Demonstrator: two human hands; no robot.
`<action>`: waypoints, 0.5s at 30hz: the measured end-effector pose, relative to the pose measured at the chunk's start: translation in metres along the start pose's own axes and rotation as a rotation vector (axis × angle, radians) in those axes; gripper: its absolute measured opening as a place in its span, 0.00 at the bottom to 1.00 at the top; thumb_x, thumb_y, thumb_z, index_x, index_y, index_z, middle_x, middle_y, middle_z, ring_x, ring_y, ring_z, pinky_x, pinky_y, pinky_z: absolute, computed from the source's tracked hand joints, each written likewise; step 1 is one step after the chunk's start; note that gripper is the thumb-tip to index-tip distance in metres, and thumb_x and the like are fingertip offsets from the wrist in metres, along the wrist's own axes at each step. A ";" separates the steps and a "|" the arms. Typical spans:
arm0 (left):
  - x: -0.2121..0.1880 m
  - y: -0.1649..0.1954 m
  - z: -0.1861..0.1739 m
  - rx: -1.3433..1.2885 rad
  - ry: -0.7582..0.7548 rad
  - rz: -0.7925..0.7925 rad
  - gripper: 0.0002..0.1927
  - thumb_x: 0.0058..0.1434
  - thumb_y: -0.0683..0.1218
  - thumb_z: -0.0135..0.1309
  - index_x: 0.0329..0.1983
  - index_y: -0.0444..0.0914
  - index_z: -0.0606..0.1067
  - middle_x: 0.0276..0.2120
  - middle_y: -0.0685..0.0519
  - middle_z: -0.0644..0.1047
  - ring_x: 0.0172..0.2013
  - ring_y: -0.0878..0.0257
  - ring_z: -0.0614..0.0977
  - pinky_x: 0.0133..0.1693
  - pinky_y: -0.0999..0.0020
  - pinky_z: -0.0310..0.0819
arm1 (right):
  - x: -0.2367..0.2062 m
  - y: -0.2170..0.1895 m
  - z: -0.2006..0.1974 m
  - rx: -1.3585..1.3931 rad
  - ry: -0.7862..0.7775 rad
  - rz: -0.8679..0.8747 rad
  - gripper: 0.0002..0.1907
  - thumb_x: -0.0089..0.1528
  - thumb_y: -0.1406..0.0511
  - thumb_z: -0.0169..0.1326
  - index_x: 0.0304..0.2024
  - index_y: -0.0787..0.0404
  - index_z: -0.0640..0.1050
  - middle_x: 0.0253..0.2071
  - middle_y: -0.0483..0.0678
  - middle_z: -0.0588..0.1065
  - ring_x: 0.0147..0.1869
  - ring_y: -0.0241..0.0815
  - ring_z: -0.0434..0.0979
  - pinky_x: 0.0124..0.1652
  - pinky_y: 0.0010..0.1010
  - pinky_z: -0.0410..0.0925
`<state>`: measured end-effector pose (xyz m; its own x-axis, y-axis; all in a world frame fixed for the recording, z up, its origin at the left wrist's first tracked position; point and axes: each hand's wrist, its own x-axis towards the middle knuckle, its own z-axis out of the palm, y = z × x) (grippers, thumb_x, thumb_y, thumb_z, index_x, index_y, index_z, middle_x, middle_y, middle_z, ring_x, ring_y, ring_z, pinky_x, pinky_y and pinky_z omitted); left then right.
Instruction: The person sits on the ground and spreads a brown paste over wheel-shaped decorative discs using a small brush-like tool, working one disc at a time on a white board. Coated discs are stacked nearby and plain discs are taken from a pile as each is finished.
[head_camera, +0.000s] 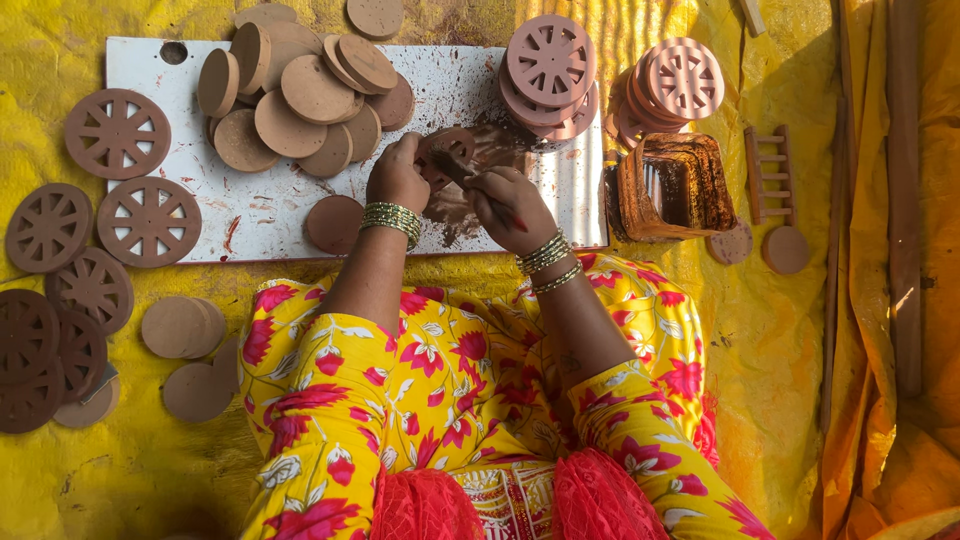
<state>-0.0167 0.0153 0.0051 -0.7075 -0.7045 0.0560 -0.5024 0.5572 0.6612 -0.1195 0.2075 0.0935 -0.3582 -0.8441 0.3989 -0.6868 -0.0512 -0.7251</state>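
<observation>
From the head camera I look straight down on my two hands at the near edge of a white board (250, 210) that lies on a yellow sheet (770, 330). My left hand (397, 175) is curled around a brown clay disc (445, 150), its fingers (408, 150) closed on the disc's left rim and holding it just above the board. My right hand (510, 205) is clenched on a thin dark tool (462, 170) whose tip rests on the disc's face; the disc is half hidden by both hands, so I think it is partly cut, but I cannot be sure. Wet brown clay is smeared on the board under and around the hands.

On the board's far left part lies a heap of plain clay discs (300, 95), and one single plain disc (333, 222) lies just beside my left wrist. Two spoked clay wheels (135, 175) lie at the board's left end, with more wheels (50, 300) off the board on the sheet. A stack of pink spoked wheels (548, 75) stands at the board's right end, near a second stack (680, 80) on the sheet. A square brown pot (675, 185) stands just right of the board, and a small clay ladder (770, 170) lies beyond it.
</observation>
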 end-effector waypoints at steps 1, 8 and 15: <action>0.000 0.000 -0.001 -0.005 -0.005 -0.006 0.24 0.54 0.33 0.55 0.56 0.40 0.74 0.47 0.42 0.79 0.47 0.44 0.80 0.46 0.52 0.76 | 0.001 -0.003 0.002 -0.041 0.009 -0.016 0.09 0.64 0.71 0.58 0.47 0.63 0.78 0.39 0.56 0.76 0.43 0.57 0.78 0.42 0.42 0.71; 0.001 -0.003 0.001 -0.018 0.004 -0.055 0.23 0.55 0.32 0.53 0.54 0.40 0.75 0.46 0.43 0.79 0.46 0.45 0.81 0.47 0.53 0.76 | 0.003 -0.012 -0.007 -0.032 -0.056 -0.019 0.09 0.63 0.71 0.58 0.46 0.62 0.79 0.41 0.56 0.76 0.44 0.57 0.79 0.43 0.41 0.72; 0.004 -0.012 0.008 -0.056 0.099 -0.041 0.18 0.54 0.33 0.55 0.49 0.34 0.77 0.45 0.38 0.79 0.47 0.40 0.80 0.48 0.51 0.75 | -0.003 -0.017 0.007 -0.045 0.056 0.008 0.13 0.64 0.70 0.60 0.51 0.62 0.79 0.49 0.56 0.78 0.50 0.56 0.82 0.48 0.39 0.75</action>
<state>-0.0174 0.0087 -0.0085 -0.6331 -0.7676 0.0997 -0.4996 0.5036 0.7048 -0.1024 0.2073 0.1009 -0.3972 -0.8134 0.4249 -0.7110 -0.0200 -0.7029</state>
